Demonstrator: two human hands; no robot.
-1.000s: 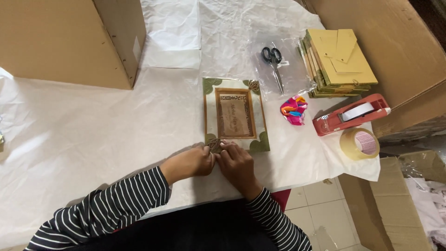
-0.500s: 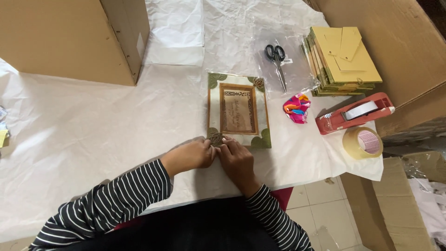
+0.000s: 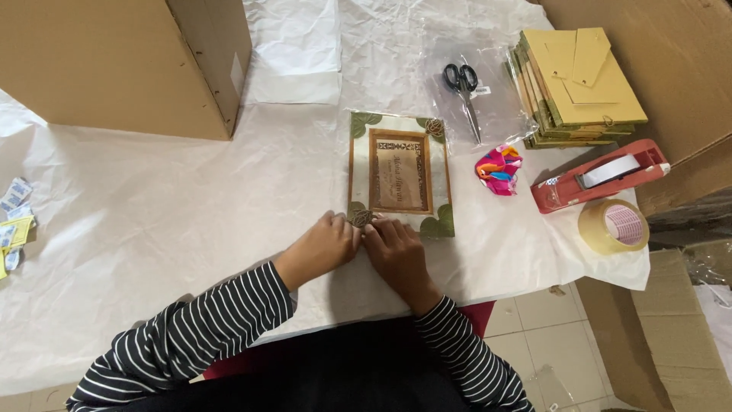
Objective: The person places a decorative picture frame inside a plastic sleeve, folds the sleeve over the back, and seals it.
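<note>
A small picture frame (image 3: 399, 172) with green leaf corners and a brown inner border lies flat on white paper (image 3: 191, 221) covering the table. At its near left corner sits a small round brown metal ornament (image 3: 361, 219). My left hand (image 3: 320, 246) and my right hand (image 3: 396, 255) meet at that corner, fingertips pinched on the ornament from both sides. A matching ornament (image 3: 434, 127) sits on the frame's far right corner. Both sleeves are black and white striped.
A big cardboard box (image 3: 122, 65) stands at the far left. Scissors (image 3: 463, 88) lie on a clear bag, beside a stack of yellow-green cards (image 3: 576, 88). A crumpled colourful wrapper (image 3: 497, 169), red tape dispenser (image 3: 598, 177) and tape roll (image 3: 613, 226) sit right. Small labels (image 3: 14, 221) lie at the left edge.
Both hands stay at the frame's near left corner. Only the view has shifted slightly; the hands' grip looks the same.
</note>
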